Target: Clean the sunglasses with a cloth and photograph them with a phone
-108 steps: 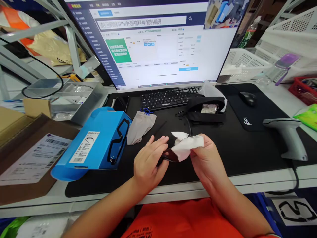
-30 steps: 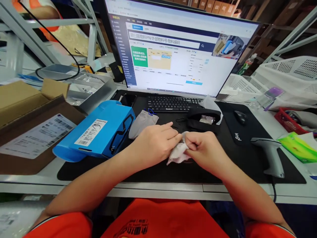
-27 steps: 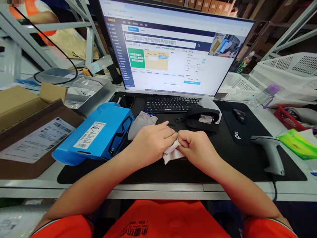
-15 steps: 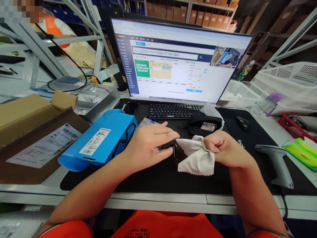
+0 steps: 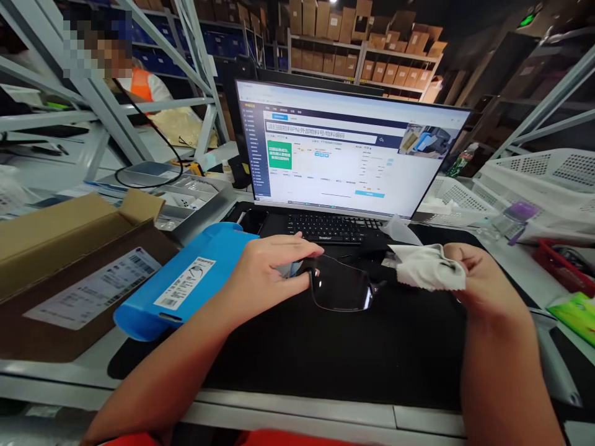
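Dark-lensed sunglasses are held by one side in my left hand, its thumb and fingers closed on the frame above the black desk mat. A pale grey-white cleaning cloth hangs crumpled from my right hand, whose fingers grip its edge. Cloth and lens are apart. Left of my left hand lies a blue box with a white label. Behind the glasses, a dark item beside some clear plastic is partly hidden.
An opened cardboard box stands at left. A monitor and keyboard are at the back. To the right are a barcode scanner, white baskets, a red basket and a green packet. A person is beyond the frame at upper left.
My right hand has drawn the cloth off the lens and away to the right, so the dark lens now shows. My left hand keeps its hold on the sunglasses. The view has tilted up.
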A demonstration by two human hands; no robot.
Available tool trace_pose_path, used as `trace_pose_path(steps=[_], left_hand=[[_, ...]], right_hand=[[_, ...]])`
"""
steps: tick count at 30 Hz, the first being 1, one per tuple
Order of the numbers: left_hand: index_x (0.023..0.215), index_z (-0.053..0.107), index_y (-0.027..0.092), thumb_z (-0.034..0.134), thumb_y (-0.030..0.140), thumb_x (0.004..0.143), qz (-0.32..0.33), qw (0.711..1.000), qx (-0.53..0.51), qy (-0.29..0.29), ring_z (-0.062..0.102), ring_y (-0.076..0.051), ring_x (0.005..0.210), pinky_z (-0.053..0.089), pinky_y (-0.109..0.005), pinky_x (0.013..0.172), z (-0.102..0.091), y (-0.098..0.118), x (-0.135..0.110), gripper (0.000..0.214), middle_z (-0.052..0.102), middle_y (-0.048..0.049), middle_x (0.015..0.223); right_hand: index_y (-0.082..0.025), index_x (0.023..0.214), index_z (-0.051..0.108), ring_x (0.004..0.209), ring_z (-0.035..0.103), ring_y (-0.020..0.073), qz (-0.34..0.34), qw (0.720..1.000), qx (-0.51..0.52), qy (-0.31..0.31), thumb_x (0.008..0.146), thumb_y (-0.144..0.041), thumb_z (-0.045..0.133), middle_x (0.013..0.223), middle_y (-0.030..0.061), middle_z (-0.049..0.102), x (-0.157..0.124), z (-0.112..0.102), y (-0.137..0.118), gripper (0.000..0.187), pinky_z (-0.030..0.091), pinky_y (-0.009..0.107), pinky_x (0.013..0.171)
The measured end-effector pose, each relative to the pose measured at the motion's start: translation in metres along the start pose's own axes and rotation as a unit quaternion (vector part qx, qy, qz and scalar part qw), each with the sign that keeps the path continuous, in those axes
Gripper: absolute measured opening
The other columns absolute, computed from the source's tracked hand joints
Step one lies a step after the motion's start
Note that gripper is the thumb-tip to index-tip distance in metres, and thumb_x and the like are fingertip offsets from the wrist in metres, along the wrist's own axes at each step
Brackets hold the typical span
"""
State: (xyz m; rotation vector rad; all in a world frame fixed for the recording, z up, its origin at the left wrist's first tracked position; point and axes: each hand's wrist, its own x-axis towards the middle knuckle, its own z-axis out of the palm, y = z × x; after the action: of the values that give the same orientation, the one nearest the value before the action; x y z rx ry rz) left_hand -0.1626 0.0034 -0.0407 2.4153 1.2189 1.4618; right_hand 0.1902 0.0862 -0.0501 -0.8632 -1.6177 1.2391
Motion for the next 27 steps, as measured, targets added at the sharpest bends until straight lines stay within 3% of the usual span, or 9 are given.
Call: trace_pose_path(steps=[2,5,14,19,27], left_hand=[[0.100,0.079,0.020,0.076,0.011,0.077,0.000,1.000,0.008,0.003,0.076,-0.016,0.089,0.055,-0.031,0.106,-0.001,-0.001,0.001,0.024,0.080,0.0006,0.096],[0.099,0.079,0.020,0.076,0.012,0.077,-0.001,1.000,0.012,0.007,0.076,-0.016,0.090,0.056,-0.031,0.104,-0.002,-0.003,0.001,0.023,0.081,0.0007,0.095],[0.102,0.079,0.021,0.075,0.013,0.078,-0.001,1.000,0.023,0.010,0.076,-0.016,0.092,0.056,-0.030,0.104,-0.002,-0.004,0.000,0.026,0.081,0.0003,0.097],[0.101,0.078,0.021,0.075,0.013,0.078,0.007,1.000,0.022,0.004,0.076,-0.016,0.091,0.055,-0.030,0.105,-0.002,-0.004,0.000,0.025,0.081,0.0009,0.098],[0.104,0.078,0.021,0.075,0.016,0.080,0.006,1.000,0.021,-0.013,0.076,-0.017,0.094,0.055,-0.032,0.105,0.000,-0.003,-0.001,0.024,0.080,-0.0001,0.100]], right_hand=[[-0.020,0.055,0.036,0.052,0.026,0.0092,0.001,0.999,-0.048,-0.015,0.067,-0.041,0.092,0.055,-0.0045,0.033,-0.007,-0.010,-0.003,0.060,0.020,0.025,0.046],[-0.021,0.056,0.035,0.054,0.024,0.0106,0.007,0.995,-0.090,-0.040,0.074,-0.043,0.086,0.056,-0.0033,0.032,-0.014,-0.014,-0.009,0.058,0.018,0.027,0.048],[-0.020,0.059,0.037,0.054,0.026,0.0083,0.011,0.984,-0.140,-0.111,0.072,-0.015,0.074,0.055,-0.0053,0.035,-0.013,0.021,-0.027,0.040,0.023,0.022,0.047],[-0.020,0.062,0.036,0.057,0.029,0.0078,-0.011,0.976,-0.165,-0.139,0.073,-0.007,0.062,0.059,-0.0057,0.037,-0.016,0.025,-0.026,0.031,0.025,0.020,0.048],[-0.020,0.064,0.036,0.057,0.031,0.0072,-0.060,0.967,-0.197,-0.147,0.078,-0.005,0.059,0.060,-0.0064,0.037,-0.021,0.031,-0.030,0.031,0.027,0.019,0.049]])
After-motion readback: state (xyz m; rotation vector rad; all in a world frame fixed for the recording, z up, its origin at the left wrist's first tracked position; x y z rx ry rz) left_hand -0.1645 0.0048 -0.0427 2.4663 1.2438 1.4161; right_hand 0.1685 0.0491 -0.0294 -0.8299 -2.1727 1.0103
